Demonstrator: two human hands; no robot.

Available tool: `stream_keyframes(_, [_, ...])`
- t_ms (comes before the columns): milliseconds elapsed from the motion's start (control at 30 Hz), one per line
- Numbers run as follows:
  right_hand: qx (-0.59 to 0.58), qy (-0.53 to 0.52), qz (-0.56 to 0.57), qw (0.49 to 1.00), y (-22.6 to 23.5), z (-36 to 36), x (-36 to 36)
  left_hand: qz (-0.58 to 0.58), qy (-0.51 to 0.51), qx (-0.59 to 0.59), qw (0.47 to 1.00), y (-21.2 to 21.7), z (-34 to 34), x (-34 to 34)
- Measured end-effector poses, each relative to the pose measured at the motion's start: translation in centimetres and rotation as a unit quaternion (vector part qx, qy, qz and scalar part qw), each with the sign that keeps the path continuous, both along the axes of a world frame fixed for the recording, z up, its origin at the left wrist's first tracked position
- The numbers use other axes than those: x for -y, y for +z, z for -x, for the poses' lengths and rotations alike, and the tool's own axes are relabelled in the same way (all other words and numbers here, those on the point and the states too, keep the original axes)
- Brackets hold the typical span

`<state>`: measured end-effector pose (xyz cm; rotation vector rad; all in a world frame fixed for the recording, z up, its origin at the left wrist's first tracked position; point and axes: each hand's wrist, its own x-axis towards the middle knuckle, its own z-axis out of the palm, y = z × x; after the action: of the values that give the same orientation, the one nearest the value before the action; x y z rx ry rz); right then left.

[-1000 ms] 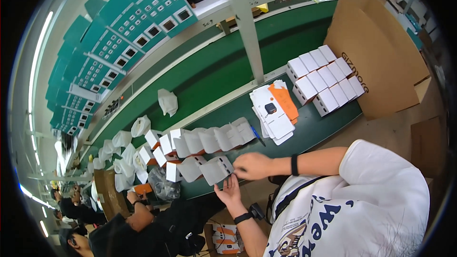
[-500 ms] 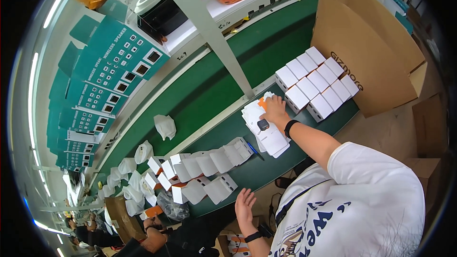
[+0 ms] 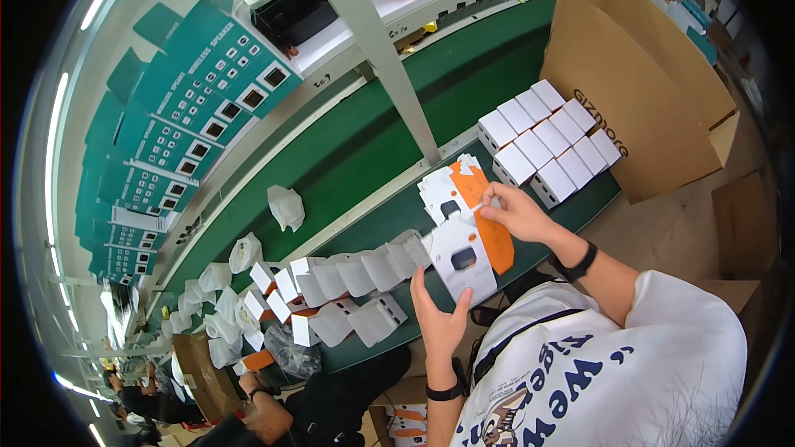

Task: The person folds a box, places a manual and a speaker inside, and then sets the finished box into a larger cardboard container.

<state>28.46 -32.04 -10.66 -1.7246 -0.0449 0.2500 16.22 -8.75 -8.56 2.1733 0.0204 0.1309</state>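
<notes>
Indoors, over a green tabletop [image 3: 592,199], the right grip [image 3: 519,213] pinches a carton [image 3: 464,257], left grip [image 3: 439,317] wide.

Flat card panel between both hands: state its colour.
White card panel with a dark picture; head view.

The right hand [image 3: 523,213] is pinching a flat carton [image 3: 453,238]; beside the left hand [image 3: 442,323], white boxes [image 3: 378,321] are sitting in rows.

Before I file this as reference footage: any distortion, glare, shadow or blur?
Head view: the shelf edge bows with fisheye distortion, corners black; head view: a ceiling light tube glares white, a dark band, likely shadow, crosses the green surface; head view: the left hand, right hand and white carton look fairly sharp, distant people at lower left are too small to judge.
</notes>
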Motion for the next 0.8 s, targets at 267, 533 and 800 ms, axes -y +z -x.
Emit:
stream_keyframes(267, [0.164, 0.042, 0.021, 0.985, 10.4, 6.9, -4.9, 0.196, 0.060, 0.074, 0.976, 4.4, 3.0, -0.7])
stream_keyframes(533, [0.153, 0.103, -0.047, 0.982, 10.0, 10.8, -8.6, 0.215, 0.176, 0.160, 0.947, 4.4, 7.6, -0.1])
stream_keyframes(800, [0.132, 0.275, -0.162, 0.938, 10.6, 14.8, -10.3, 0.366, 0.169, 0.207, 0.891, 4.4, 9.2, -1.4])
